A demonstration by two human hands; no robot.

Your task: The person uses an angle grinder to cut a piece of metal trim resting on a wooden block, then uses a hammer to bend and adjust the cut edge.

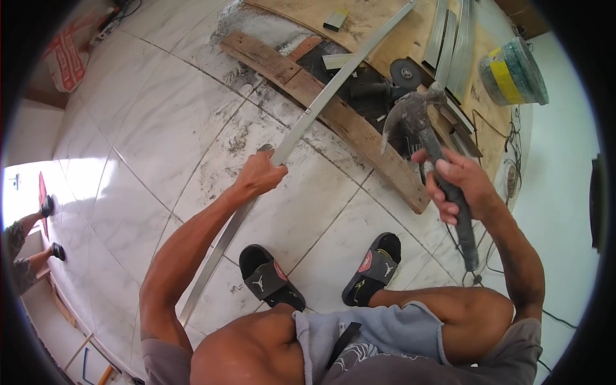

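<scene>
My left hand (260, 172) grips a long, narrow silver metal strip (301, 122) that runs diagonally from the lower left up to the top of the view. My right hand (455, 186) holds a dusty claw hammer (416, 115) by its dark handle, head raised toward the upper middle. Beyond the hammer lie a black angle grinder (366, 90) and short metal offcuts (335, 20) among weathered wooden boards (256, 56).
A plywood sheet (385, 16) carries more metal channels (459, 51) and a bucket (513, 70). Cables (513, 141) trail along the right. Another person's legs (35, 260) show at far left. My sandaled feet (378, 269) rest on white floor tiles (141, 96).
</scene>
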